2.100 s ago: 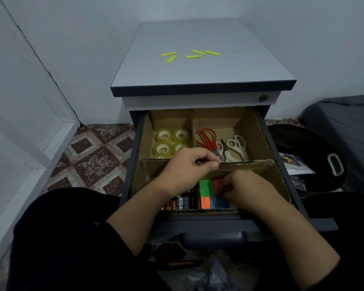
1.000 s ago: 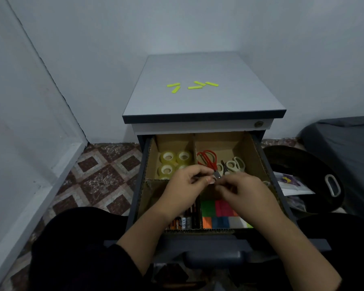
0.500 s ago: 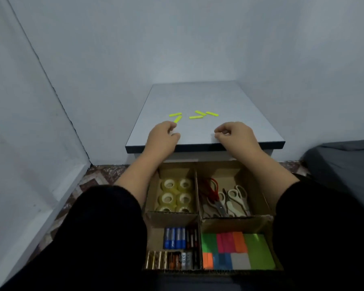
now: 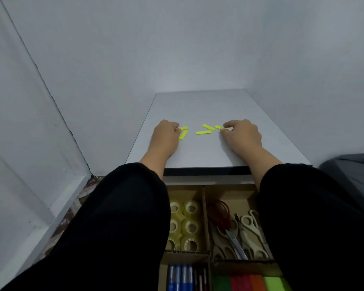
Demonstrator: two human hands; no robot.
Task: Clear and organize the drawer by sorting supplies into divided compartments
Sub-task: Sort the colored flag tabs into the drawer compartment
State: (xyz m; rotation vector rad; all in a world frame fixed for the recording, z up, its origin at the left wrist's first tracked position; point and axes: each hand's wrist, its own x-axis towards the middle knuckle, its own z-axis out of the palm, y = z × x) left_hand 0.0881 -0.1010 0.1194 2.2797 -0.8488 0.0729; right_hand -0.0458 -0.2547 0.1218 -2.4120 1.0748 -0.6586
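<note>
Left hand: left hand point(image 4: 165, 135) lies on the grey surface point(image 4: 198, 106) at centre-left of the frame, fingers curled, fingertips touching the end of the upper of two yellow strips point(image 4: 183, 128); whether it pinches that strip cannot be told.
Strips in the middle: a second strip point(image 4: 183, 135) lies just below it, two more point(image 4: 203, 132) lie loose between the hands.
Right hand: right hand point(image 4: 241, 134), centre-right, pinches the rightmost yellow strip point(image 4: 220, 127) between thumb and fingertips.
Task things below: open drawer point(image 4: 229, 191) in the lower middle, cardboard-divided; tape rolls point(image 4: 185, 225) left rear, scissors point(image 4: 237, 229) right rear, pens point(image 4: 182, 278) and coloured sticky notes point(image 4: 250, 283) in front.
Risk: the strips look thin and flat, so fingertips may slide them instead of lifting, or a strip may be nudged off the surface's left edge and drop beside the drawer.
Risk two: carried one in each hand, a strip could land in the wrong compartment.
Hidden: black sleeves point(image 4: 122, 223) cover the drawer's left and right sides; its front is cut off at the bottom edge; what the strips are made of is unclear.
</note>
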